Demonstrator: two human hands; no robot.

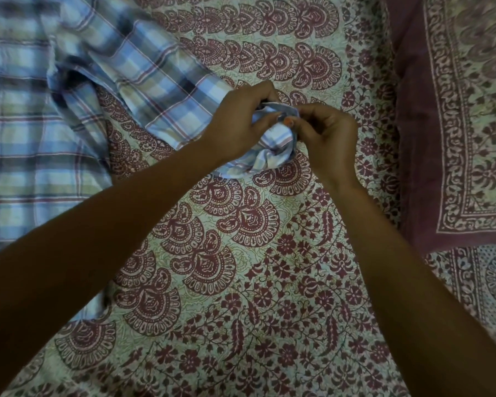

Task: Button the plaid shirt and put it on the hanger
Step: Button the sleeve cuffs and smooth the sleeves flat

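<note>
The blue, white and grey plaid shirt (26,133) lies spread on the bed at the left, its body running down the left edge. One long sleeve (161,81) stretches rightward to the middle of the view. Both hands meet at the sleeve's cuff (272,144), which is bunched and lifted slightly off the bed. My left hand (235,124) grips the cuff from the left, fingers curled round the fabric. My right hand (327,136) pinches the cuff's edge from the right. No hanger is in view. Any button on the cuff is hidden by the fingers.
A bedsheet (241,267) printed with maroon paisley and flowers covers the bed. A pillow (455,110) in a matching maroon-bordered cover lies at the right edge.
</note>
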